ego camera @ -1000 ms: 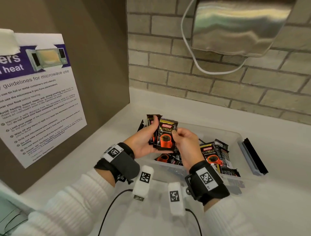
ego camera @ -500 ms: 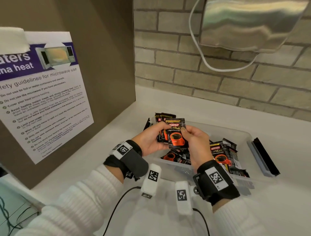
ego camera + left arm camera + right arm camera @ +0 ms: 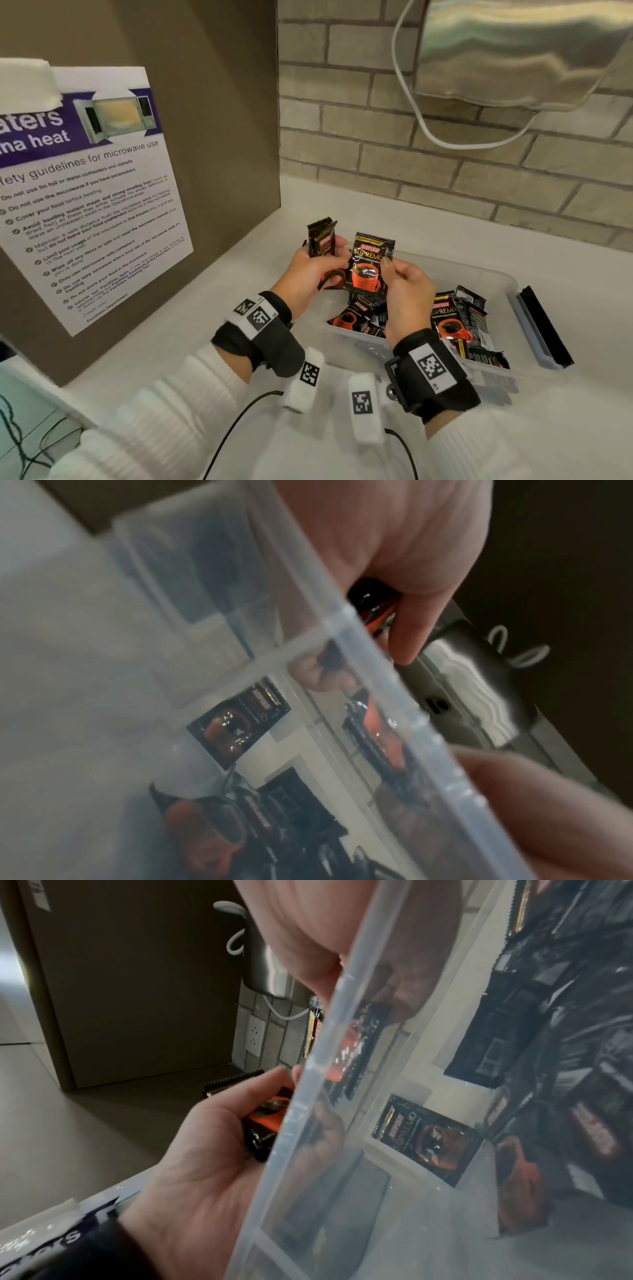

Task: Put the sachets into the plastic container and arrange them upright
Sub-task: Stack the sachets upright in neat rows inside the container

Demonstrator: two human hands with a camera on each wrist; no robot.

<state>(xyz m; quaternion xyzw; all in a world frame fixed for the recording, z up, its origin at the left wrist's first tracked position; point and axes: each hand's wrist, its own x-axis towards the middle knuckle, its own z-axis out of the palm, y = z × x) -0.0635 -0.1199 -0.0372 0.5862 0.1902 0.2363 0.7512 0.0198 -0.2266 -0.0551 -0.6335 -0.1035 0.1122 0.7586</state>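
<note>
Nearest, at six o'clock, the clear plastic container (image 3: pixel 493 274) holds loose coffee sachets (image 3: pixel 452 322) lying flat. Above it the right hand (image 3: pixel 407 287) pinches one Kopiko sachet (image 3: pixel 371 265) upright, face forward, apparently to square it with the small stack (image 3: pixel 323 246) gripped by the left hand (image 3: pixel 308 270) at eleven o'clock.

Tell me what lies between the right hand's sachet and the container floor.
Loose sachets lie flat in the container right below the sachet that the right hand pinches; bare floor shows farther back.
</note>
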